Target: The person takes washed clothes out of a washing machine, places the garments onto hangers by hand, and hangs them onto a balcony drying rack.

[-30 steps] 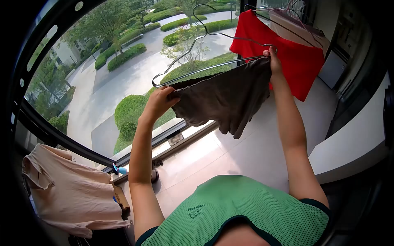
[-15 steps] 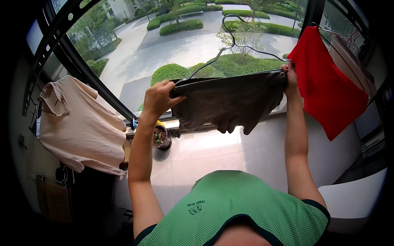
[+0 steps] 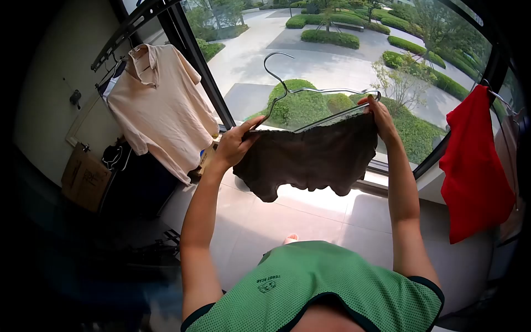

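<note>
A dark brown garment (image 3: pixel 310 157), short and crumpled with a wavy lower edge, is stretched along the lower bar of a metal wire hanger (image 3: pixel 285 88). Whether it is shorts or underpants I cannot tell. My left hand (image 3: pixel 234 146) is closed on the left end of garment and hanger, thumb pressing over the cloth. At the other end, my right hand (image 3: pixel 381 119) grips the garment's upper corner beside the hanger's bend. The hook sticks up free, touching no rail.
A beige collared shirt (image 3: pixel 166 105) hangs at left from a black slotted rail (image 3: pixel 130 30). Red cloth (image 3: pixel 477 171) hangs on the right. Ahead is a large window (image 3: pixel 243 55). A cardboard box (image 3: pixel 86 177) stands at lower left above pale floor tiles (image 3: pixel 265 216).
The view has swung to the right-tilted side, so shirt and red cloth sit differently in it. The hanger now tips with its hook toward the left. Both hands keep their hold.
</note>
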`<state>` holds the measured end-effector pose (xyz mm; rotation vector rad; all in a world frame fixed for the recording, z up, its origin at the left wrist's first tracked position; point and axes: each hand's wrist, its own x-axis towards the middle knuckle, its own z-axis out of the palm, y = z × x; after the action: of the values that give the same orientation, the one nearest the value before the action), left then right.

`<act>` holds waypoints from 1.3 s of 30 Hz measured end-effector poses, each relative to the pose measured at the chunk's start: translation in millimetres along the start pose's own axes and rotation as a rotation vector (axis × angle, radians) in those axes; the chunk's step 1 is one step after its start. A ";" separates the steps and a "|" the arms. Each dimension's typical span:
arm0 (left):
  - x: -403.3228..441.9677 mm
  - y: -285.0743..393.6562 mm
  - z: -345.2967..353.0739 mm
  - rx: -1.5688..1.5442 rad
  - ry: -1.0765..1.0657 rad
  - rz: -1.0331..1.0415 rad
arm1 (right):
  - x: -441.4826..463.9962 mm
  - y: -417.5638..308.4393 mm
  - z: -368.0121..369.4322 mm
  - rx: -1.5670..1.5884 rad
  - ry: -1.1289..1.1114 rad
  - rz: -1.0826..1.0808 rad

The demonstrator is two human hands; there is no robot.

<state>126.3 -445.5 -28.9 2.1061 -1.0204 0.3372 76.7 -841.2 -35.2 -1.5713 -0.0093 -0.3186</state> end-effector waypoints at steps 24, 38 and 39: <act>-93.0 -76.7 -215.9 0.472 0.273 -0.155 | 110.5 -81.0 291.3 -0.936 -0.392 -0.786; -54.8 -122.6 -260.6 0.410 0.634 -0.212 | 226.2 -36.0 374.7 -0.567 -0.084 -0.809; -48.1 -121.9 -265.4 0.391 0.689 -0.204 | 237.2 -37.2 382.8 -0.526 -0.043 -0.813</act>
<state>210.2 -176.8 62.7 2.1465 -0.3457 1.1346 371.4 -510.3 53.5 -2.0416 -0.6559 -0.9809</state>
